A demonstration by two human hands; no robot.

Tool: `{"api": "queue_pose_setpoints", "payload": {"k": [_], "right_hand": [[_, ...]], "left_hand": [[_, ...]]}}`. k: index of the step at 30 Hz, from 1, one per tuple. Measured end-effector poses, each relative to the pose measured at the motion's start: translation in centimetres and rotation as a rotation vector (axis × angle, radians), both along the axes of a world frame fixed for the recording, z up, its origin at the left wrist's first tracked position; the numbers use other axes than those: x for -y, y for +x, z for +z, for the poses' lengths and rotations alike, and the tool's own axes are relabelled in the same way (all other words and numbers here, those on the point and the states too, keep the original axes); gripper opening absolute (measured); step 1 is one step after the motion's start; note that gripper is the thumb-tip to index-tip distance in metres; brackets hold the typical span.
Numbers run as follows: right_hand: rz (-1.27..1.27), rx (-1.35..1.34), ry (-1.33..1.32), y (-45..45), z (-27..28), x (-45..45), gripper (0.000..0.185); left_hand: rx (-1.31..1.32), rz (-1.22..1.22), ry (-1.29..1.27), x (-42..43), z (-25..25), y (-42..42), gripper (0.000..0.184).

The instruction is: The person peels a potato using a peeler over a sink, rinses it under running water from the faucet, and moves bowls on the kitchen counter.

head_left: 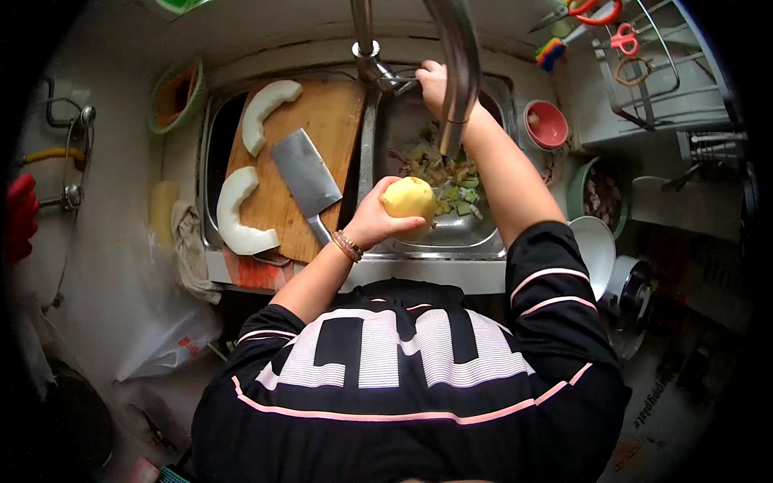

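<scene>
- Left hand (378,217) curled firmly round a yellow potato (408,198), over the near side of the sink basin (455,244)
- Cleaver (307,173) lying on the cutting board (334,113), to the left
- Peelings (460,183) scattered in the basin
- Right hand (435,84) at the tap lever (405,83), farthest; whether its fingers close on it, I cannot tell

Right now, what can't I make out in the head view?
In the head view:
Yellow vegetable: underside hidden by its own bulk and the left hand.
Right hand: partly behind the tap spout; grip on the lever too small to tell.
Sink floor: partly covered by scraps.
Green object: cut off by top edge.
</scene>
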State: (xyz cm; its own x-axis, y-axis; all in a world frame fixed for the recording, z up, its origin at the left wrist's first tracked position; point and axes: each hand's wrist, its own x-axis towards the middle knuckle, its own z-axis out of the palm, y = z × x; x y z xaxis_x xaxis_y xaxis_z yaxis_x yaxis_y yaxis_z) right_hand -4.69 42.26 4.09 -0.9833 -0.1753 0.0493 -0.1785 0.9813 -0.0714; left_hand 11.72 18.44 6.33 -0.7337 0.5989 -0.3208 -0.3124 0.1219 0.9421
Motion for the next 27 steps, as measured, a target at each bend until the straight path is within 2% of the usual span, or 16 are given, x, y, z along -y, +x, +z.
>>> {"api": "queue_pose_setpoints", "payload": {"k": [5,6,7,10,11,14,18,19,22,23,27], "right_hand": [[-0.014,-0.324,-0.592,9.2,-0.4,4.4,0.029],[-0.066,-0.352,-0.513,10.6,-2.4,5.0,0.028],[-0.316,0.226,-0.947,11.5,-3.1,5.2,0.024],[-0.622,0.473,-1.526,13.3,-1.8,6.7,0.021],[-0.646,0.560,-1.753,13.8,-1.6,6.4,0.025],[-0.406,0.502,-1.989,14.6,-2.2,5.4,0.022],[-0.461,0.435,-1.800,15.5,1.5,5.4,0.017],[-0.392,0.398,-1.626,15.9,1.1,4.8,0.019],[-0.424,0.392,-1.672,17.1,1.6,4.0,0.019],[-0.424,0.406,-1.764,17.6,1.5,3.6,0.020],[-0.348,0.262,-1.740,18.9,2.3,3.0,0.020]], "left_hand": [[0.155,0.141,0.083,2.0,-1.2,0.2,0.066],[0.180,0.190,0.102,2.4,-1.6,0.4,0.065],[0.226,0.218,0.116,2.7,-1.9,0.4,0.065],[0.304,0.200,0.146,3.1,-2.5,0.4,0.066],[0.312,0.193,0.146,3.1,-2.5,0.4,0.066],[0.307,0.132,0.142,3.0,-2.0,0.4,0.068],[0.133,-0.073,0.068,1.6,-1.9,-0.9,0.073],[0.069,-0.128,0.034,1.0,-2.3,-1.3,0.074],[0.025,-0.207,0.031,-1.1,-3.1,-2.4,0.075],[0.024,-0.226,0.016,-1.8,-3.2,-2.7,0.077],[-0.027,-0.277,0.030,-4.1,-3.1,-3.3,0.081]]}}
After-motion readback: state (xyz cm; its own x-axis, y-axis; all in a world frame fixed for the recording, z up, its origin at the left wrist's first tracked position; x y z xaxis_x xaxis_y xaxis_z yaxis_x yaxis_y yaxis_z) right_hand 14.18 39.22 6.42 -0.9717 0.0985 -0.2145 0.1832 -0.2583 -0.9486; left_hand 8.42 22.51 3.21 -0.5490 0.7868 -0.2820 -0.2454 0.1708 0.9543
